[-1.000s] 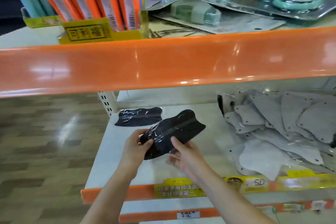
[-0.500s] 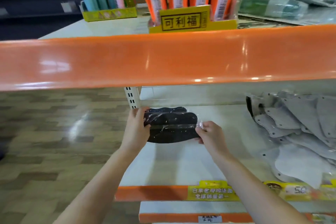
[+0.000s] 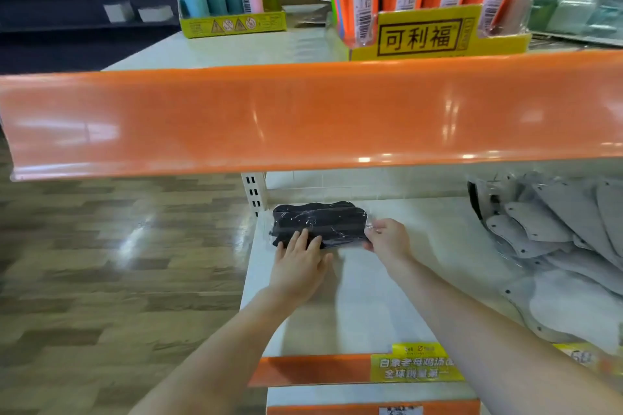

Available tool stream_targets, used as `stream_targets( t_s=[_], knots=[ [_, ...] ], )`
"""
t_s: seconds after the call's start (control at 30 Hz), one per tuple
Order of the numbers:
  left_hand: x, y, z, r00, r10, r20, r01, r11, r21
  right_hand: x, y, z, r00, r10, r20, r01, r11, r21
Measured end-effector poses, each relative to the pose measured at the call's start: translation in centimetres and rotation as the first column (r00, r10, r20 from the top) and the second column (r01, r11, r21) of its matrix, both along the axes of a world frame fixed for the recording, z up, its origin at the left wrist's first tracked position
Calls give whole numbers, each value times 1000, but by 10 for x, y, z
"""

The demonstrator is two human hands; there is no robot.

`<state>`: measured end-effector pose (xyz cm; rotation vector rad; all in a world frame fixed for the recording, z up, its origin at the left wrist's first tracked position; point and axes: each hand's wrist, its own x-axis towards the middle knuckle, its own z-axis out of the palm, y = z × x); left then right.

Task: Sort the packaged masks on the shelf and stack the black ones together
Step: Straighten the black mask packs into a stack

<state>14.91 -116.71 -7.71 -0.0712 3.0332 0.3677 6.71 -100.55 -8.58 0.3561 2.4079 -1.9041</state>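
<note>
Two black masks (image 3: 320, 222) in clear wrappers lie stacked at the centre of the frame, at the back left corner of the lower shelf (image 3: 387, 307). My left hand (image 3: 298, 266) lies flat on the near edge of the top pack, fingers (image 3: 305, 239) straight and together, pressing it down. My right hand (image 3: 387, 241) pinches the wrapper's right end. At the right of the frame sits the loose heap of grey masks (image 3: 556, 229), well apart. I judge the risk to be slippage: the glossy film could let the top pack skate off the lower one, or over the shelf's left edge, if I release unevenly.
</note>
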Motion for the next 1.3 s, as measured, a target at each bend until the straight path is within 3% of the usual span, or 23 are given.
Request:
stream_targets(
  t_s=[0.13,0.27,0.33,0.4,0.5,0.6,0.87,1.0,1.17,1.3],
  knots=[
    [-2,-1,0,1000,6,12,-6,999,-38,8,-7,6,1000,15,-15,-15,999,32],
    [-3,-6,-2,1000,28,10,-28,997,-75,14,-13,3,989,19,-148,31,945,325],
    [-2,-6,-5,999,34,2,-34,995,-91,22,-15,2,951,106,-290,53,869,492],
    [-2,-5,-5,999,35,0,-34,994,-106,30,-19,-2,875,314,-368,-9,771,637],
    [-4,-6,-5,1000,22,18,-20,992,-123,35,-25,-10,764,586,-271,-161,580,799],
    [-6,-10,-4,999,3,32,2,990,-138,35,-32,-15,737,662,-139,-242,451,859],
    [-14,-16,-4,1000,15,11,-14,995,-103,40,-35,-10,748,641,-173,-186,452,872],
    [-16,7,-3,985,0,-172,-12,998,-67,40,-30,-2,717,638,-280,-153,536,830],
    [-21,50,8,953,-59,-296,84,994,72,43,18,12,751,563,-346,-90,606,790],
    [-24,97,12,957,-81,-277,114,988,105,48,75,12,774,495,-396,9,615,788]
  ],
)
